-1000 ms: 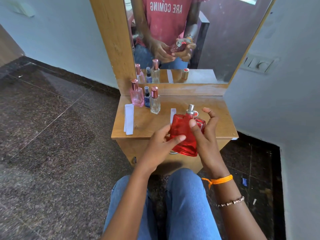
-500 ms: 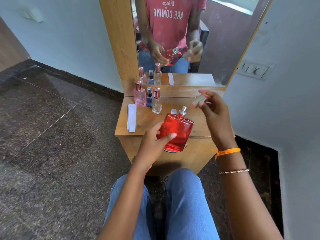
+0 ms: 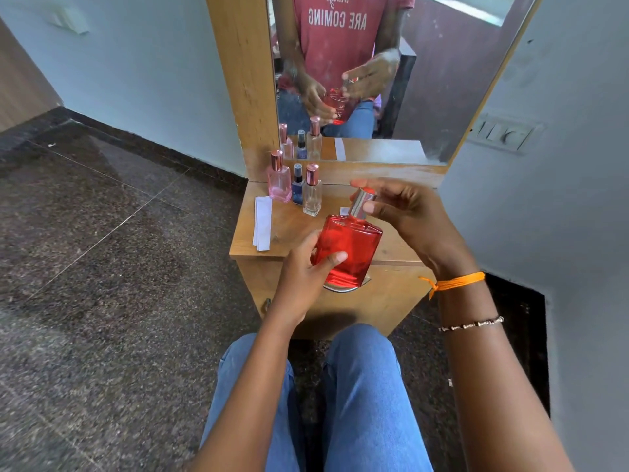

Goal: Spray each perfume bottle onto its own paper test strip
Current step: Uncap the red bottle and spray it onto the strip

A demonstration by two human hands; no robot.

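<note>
A flat red perfume bottle (image 3: 352, 248) is held upright over the front edge of the small wooden dressing table (image 3: 289, 229), with my left hand (image 3: 304, 270) gripping its lower left side. My right hand (image 3: 405, 212) pinches the silver cap (image 3: 360, 202) sitting on the bottle's neck. At the back left of the table stand a pink bottle (image 3: 278, 178), a small dark blue bottle (image 3: 297, 185) and a clear bottle (image 3: 312, 192). White paper test strips (image 3: 262, 223) lie stacked at the left. A bit of another strip (image 3: 344, 210) shows behind the red bottle.
A mirror (image 3: 374, 80) in a wooden frame rises behind the table and reflects the bottles and both hands. White walls close in on the left and right, with a switch plate (image 3: 505, 132) on the right wall. My knees in blue jeans (image 3: 357, 386) sit below the table.
My right hand, which had lifted the cap up and to the right, has brought it back down onto the red bottle's neck. The bottle stays in my left hand.
</note>
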